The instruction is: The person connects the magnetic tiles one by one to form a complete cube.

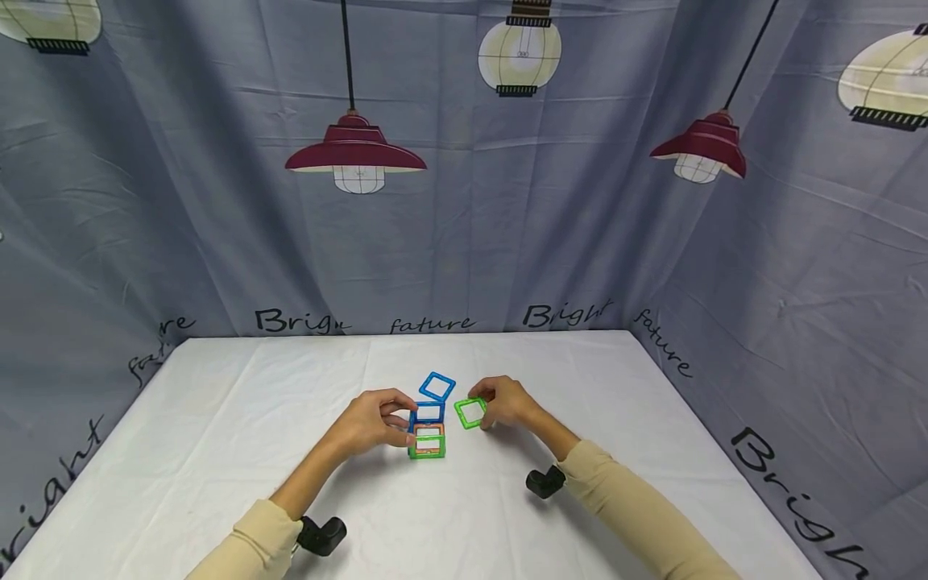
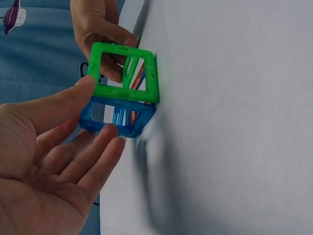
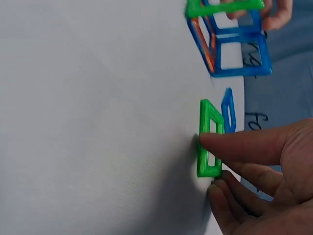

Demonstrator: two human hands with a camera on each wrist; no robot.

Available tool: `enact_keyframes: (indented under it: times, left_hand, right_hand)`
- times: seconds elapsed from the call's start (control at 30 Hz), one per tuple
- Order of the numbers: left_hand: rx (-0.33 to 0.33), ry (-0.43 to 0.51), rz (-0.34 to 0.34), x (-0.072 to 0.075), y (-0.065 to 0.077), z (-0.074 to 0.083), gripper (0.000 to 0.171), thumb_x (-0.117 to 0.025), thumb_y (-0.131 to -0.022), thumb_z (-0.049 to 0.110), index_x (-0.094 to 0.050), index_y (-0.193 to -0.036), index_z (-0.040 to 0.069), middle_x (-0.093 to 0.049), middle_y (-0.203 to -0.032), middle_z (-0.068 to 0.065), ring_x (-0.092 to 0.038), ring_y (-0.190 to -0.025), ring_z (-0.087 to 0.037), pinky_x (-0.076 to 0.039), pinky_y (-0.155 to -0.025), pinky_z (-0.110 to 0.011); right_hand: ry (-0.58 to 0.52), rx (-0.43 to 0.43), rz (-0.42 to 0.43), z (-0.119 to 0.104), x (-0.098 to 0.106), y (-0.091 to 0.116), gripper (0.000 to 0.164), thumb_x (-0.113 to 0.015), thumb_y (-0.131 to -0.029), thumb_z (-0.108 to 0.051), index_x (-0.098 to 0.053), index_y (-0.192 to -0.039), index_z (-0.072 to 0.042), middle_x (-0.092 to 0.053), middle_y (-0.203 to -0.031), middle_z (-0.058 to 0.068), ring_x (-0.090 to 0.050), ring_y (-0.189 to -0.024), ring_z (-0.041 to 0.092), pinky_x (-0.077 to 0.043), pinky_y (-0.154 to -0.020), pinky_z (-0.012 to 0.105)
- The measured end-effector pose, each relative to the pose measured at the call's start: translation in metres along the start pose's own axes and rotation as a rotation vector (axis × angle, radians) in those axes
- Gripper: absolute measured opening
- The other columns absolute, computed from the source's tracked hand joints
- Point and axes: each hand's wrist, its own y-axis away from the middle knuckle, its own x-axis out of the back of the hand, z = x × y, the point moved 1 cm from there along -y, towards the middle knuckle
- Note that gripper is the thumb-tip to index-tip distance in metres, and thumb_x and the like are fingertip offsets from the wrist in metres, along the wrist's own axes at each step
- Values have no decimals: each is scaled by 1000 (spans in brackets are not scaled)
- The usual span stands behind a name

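Green, plastic-looking and square, 1 loose tile point(image 3: 203, 156) is being pinched, tilted, between the thumb and bent fingers of the right hand point(image 1: 510, 400), close to the white tablecloth point(image 1: 580, 499). To its left, a small open box point(image 1: 428, 456) of joined tiles is being steadied by the left hand point(image 1: 370, 423). That hand is being held about half open, its thumb touching the green wall point(image 2: 122, 93) and its relaxed fingertips touching the blue side point(image 2: 139, 125). An orange tile point(image 3: 201, 43) is forming the floor, and 1 blue tile point(image 1: 444, 378) is lying just beyond the box.

If the pinched tile is being brought in at a slant, the box could be knocked askew. If magnets are being relied on at the joints, as seems likely, the tile could be snapped onto a wrong edge. If the left thumb is being pressed too hard, the green wall could be tipped inward.
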Motion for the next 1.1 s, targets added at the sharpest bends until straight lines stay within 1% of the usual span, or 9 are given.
enact_keyframes:
  times: [0.2, 0.4, 0.57, 0.63, 0.73, 0.87, 1.0, 1.1]
  left_hand:
    - [12, 6, 18, -1, 0, 0, 54, -89, -74, 5, -66, -122, 1, -71, -125, -18, -74, -106, -27, -57, -93, -44]
    - [20, 14, 22, -3, 0, 0, 54, -89, -74, 5, -66, -123, 1, -72, -124, -18, -74, -104, -25, -57, -92, -43]
    - [21, 26, 30, -4, 1, 1, 54, -88, -74, 4, -66, -123, 1, -71, -123, -19, -74, -102, -24, -58, -90, -41]
    - [18, 30, 29, -5, 1, 1, 54, -88, -74, 4, -65, -123, 1, -71, -125, -20, -74, -102, -24, -58, -90, -42]
    - [15, 36, 25, -5, 1, 0, 54, -88, -75, 4, -65, -124, 1, -69, -127, -20, -74, -103, -25, -57, -91, -43]
    - [11, 34, 21, -5, 1, -1, 54, -88, -75, 4, -64, -123, 0, -70, -126, -20, -74, -104, -26, -58, -92, -43]
    - [18, 38, 21, -5, 1, -2, 53, -88, -75, 4, -65, -123, 1, -70, -126, -18, -74, -105, -25, -57, -92, -43]
    - [19, 41, 21, -4, 1, -3, 53, -88, -75, 4, -65, -123, 2, -69, -129, -18, -73, -106, -25, -57, -93, -43]
  right_hand:
    - [17, 50, -41, -7, -5, 14, 48, -90, -63, 1, -73, -108, -7, -66, -97, 5, -55, -89, 17, -50, -84, 35]
    - [29, 86, -85, -14, -12, 27, 47, -92, -64, -4, -70, -106, -4, -63, -95, 6, -52, -87, 18, -48, -83, 34]
    - [35, 116, -81, -18, -15, 34, 47, -93, -65, -7, -68, -106, -4, -61, -96, 7, -51, -87, 18, -47, -81, 33]
    - [42, 118, -79, -19, -16, 35, 48, -93, -66, -7, -68, -106, -4, -60, -96, 7, -51, -87, 18, -47, -81, 33]
    - [43, 92, -89, -19, -16, 35, 50, -93, -65, -7, -67, -108, -5, -60, -97, 6, -51, -89, 18, -48, -84, 34]
    - [50, 67, -98, -20, -15, 35, 54, -93, -63, -1, -65, -110, -4, -59, -100, 6, -51, -92, 20, -50, -88, 38]
    - [61, 67, -84, -19, -15, 35, 54, -93, -61, 1, -65, -107, -4, -58, -99, 6, -51, -91, 19, -50, -88, 38]
    - [65, 82, -68, -19, -16, 36, 53, -93, -60, 2, -65, -105, -4, -59, -97, 7, -52, -90, 20, -50, -86, 38]
